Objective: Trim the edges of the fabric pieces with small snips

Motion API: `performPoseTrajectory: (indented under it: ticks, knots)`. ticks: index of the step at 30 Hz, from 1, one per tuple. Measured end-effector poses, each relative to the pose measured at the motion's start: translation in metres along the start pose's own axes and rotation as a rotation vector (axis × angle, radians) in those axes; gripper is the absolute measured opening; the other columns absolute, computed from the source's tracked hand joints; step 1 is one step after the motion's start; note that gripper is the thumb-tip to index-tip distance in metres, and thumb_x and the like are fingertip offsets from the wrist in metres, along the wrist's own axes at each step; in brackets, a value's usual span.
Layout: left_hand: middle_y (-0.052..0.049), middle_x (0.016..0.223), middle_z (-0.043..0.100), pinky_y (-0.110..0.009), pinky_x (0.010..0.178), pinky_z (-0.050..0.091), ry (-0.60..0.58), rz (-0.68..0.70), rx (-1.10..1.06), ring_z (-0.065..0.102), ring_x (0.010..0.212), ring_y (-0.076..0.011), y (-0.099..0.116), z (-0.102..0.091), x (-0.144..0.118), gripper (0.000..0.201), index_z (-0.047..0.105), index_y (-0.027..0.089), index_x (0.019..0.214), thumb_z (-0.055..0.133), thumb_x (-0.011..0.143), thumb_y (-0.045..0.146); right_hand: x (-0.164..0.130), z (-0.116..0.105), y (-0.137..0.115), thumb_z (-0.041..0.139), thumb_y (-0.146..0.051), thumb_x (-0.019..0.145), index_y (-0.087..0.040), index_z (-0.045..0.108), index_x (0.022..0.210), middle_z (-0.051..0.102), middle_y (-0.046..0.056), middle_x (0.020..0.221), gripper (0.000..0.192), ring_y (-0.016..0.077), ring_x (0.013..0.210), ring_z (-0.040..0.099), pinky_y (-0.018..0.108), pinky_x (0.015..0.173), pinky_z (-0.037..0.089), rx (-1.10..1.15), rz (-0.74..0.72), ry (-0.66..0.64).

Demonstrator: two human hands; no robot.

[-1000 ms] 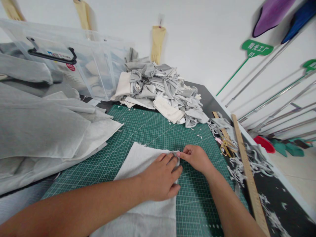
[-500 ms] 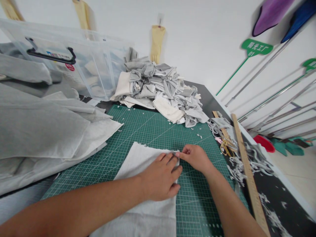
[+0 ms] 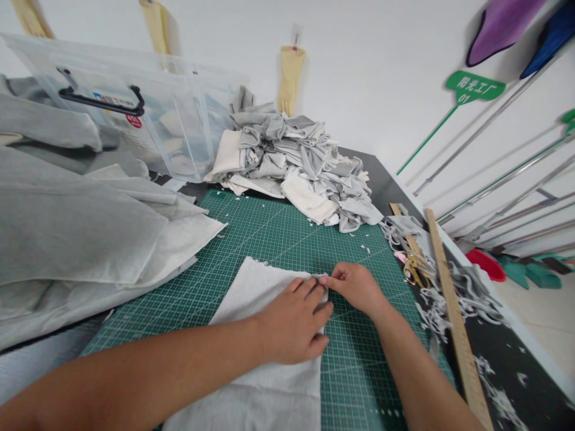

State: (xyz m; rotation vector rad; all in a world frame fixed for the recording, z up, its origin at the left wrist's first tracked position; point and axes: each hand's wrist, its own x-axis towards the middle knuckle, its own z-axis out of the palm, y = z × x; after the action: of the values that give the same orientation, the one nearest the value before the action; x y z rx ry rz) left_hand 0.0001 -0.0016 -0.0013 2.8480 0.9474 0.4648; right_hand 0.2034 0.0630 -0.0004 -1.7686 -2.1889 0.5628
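A light grey piece of cloth (image 3: pixel 269 392) lies flat on the green cutting mat (image 3: pixel 363 359), its far edge slightly frayed. My left hand (image 3: pixel 294 323) rests palm down on the cloth near its right edge, fingers spread. At the cloth's far right corner, my right hand (image 3: pixel 357 287) pinches the fabric edge between thumb and forefinger, beside my left fingertips. The other fingers of my right hand are curled in.
Grey cloth sheets (image 3: pixel 81 227) are stacked at left before a clear plastic box (image 3: pixel 179 120). A heap of cloth pieces (image 3: pixel 300 155) sits at the back. Scissors (image 3: pixel 411 270), a wooden ruler (image 3: pixel 453 311) and fabric scraps (image 3: pixel 435 308) lie at right.
The view has shifted very slightly, so surroundings sit a little further right. Both hands keep their places on the cloth.
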Motion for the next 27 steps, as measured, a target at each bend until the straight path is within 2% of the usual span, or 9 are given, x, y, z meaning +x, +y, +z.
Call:
performPoseTrajectory:
  ticks: [20, 27]
  knots:
    - [-0.016, 0.132, 0.047, -0.049, 0.102, 0.028, 0.004, -0.001, 0.015, 0.041, 0.123, -0.0329, 0.0003, -0.0014, -0.0001, 0.052, 0.051, 0.014, 0.125, 0.042, 0.089, 0.050, -0.0001, -0.0001, 0.0002, 0.060, -0.053, 0.076, -0.021, 0.060, 0.062, 0.060, -0.001, 0.055, 0.034, 0.0126, 0.051, 0.052, 0.024, 0.049, 0.032, 0.019, -0.009, -0.031]
    - [-0.016, 0.133, 0.046, -0.049, 0.102, 0.028, 0.010, 0.007, 0.021, 0.039, 0.124, -0.0333, 0.0000, -0.0031, 0.0000, 0.051, 0.051, 0.014, 0.125, 0.043, 0.089, 0.049, 0.0005, -0.0034, 0.0026, 0.060, -0.057, 0.075, -0.021, 0.060, 0.061, 0.058, -0.002, 0.054, 0.039, 0.0123, 0.051, 0.050, 0.024, 0.048, 0.032, 0.048, 0.005, -0.038]
